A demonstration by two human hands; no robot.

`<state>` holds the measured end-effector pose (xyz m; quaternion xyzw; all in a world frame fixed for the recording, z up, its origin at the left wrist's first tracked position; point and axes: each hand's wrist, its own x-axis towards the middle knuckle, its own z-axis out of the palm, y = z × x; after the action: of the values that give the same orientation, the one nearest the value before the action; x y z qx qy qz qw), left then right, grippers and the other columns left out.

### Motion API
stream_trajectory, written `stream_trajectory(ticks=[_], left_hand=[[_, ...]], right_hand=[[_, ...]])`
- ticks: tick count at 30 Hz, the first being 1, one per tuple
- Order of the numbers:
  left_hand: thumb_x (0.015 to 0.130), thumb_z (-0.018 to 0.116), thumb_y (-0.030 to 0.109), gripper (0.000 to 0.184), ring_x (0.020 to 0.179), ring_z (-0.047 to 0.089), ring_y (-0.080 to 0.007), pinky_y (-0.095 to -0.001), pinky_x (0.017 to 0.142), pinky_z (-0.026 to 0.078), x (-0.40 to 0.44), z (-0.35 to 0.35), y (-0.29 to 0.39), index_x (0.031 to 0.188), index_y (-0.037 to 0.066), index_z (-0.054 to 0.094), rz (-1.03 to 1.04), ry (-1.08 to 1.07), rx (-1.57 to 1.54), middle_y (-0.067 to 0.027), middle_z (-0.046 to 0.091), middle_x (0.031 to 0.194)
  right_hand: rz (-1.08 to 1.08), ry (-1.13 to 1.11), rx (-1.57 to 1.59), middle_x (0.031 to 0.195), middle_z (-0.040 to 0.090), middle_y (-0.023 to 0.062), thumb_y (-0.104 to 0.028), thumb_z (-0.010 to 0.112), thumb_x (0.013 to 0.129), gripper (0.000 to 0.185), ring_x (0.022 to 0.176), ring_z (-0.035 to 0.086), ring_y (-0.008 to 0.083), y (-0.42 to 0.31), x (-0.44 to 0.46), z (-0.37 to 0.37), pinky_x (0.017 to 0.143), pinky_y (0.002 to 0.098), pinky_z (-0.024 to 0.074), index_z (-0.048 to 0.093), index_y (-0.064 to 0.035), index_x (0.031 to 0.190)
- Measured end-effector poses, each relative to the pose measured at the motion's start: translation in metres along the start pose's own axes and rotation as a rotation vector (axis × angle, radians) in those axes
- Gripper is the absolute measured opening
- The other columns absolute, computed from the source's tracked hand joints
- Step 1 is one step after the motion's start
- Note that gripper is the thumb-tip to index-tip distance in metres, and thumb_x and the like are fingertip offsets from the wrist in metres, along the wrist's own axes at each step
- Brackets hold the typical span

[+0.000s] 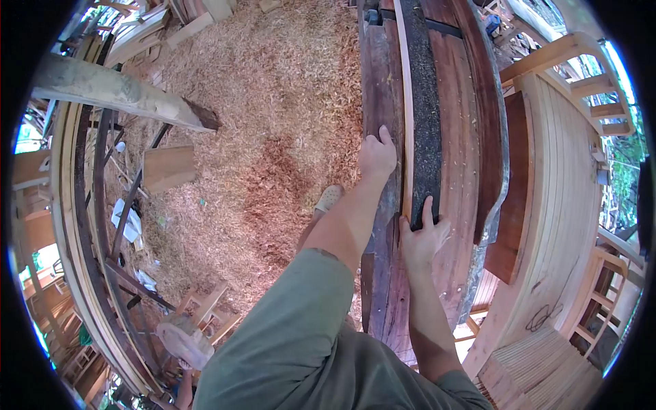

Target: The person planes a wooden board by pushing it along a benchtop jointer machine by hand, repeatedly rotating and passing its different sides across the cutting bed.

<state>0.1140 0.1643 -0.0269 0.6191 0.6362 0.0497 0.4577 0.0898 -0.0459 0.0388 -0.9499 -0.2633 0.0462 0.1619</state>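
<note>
A long wooden strip (426,102) lies lengthwise on the reddish-brown wooden workbench (456,137). Its upper face is dark and speckled; a pale edge runs down its left side. My right hand (424,239) grips the near end, index finger stretched along the dark face and thumb at the pale edge. Further up, my left hand (378,156) is closed with the thumb pointing forward, over the bench's left plank and close beside the strip. What its curled fingers hold, if anything, is hidden.
Wood shavings (280,102) cover the floor to the left. A pale post (123,89) slants in at upper left, near stacked long boards (72,225). Right of the bench stand a slatted wooden panel (547,205) and a wooden frame (588,82). Another person's hand (184,376) shows at lower left.
</note>
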Motion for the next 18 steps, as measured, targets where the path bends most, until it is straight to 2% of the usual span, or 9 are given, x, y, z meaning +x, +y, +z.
stream_trajectory(ticks=[8, 14, 18], left_hand=[[0.106, 0.032, 0.055, 0.074, 0.109, 0.066, -0.0482, -0.0543, 0.097, 0.051, 0.002, 0.005, -0.003, 0.112, -0.011, 0.066, 0.025, 0.06, 0.005, -0.0336, 0.068, 0.112], [0.106, 0.033, 0.055, 0.075, 0.11, 0.065, -0.0492, -0.055, 0.098, 0.05, -0.003, -0.001, 0.003, 0.11, -0.011, 0.067, 0.015, 0.052, 0.043, -0.0345, 0.067, 0.114], [0.106, 0.033, 0.054, 0.075, 0.11, 0.065, -0.0499, -0.055, 0.099, 0.05, 0.001, 0.006, -0.002, 0.11, -0.012, 0.067, 0.05, 0.102, 0.04, -0.0358, 0.067, 0.113]], right_hand=[[0.001, -0.013, -0.004, 0.117, 0.047, 0.0233, -0.032, 0.084, 0.076, 0.079, 0.113, 0.047, 0.0439, -0.013, 0.033, 0.006, 0.1, 0.0546, 0.0407, 0.055, -0.0235, 0.15], [0.047, -0.074, -0.064, 0.119, 0.047, 0.0216, -0.037, 0.079, 0.079, 0.079, 0.115, 0.047, 0.0423, -0.028, 0.059, 0.003, 0.099, 0.0552, 0.0408, 0.051, -0.0245, 0.152], [0.018, -0.034, -0.039, 0.119, 0.047, 0.0209, -0.037, 0.077, 0.08, 0.079, 0.116, 0.047, 0.0416, -0.032, 0.08, 0.011, 0.099, 0.0558, 0.0409, 0.049, -0.0246, 0.154]])
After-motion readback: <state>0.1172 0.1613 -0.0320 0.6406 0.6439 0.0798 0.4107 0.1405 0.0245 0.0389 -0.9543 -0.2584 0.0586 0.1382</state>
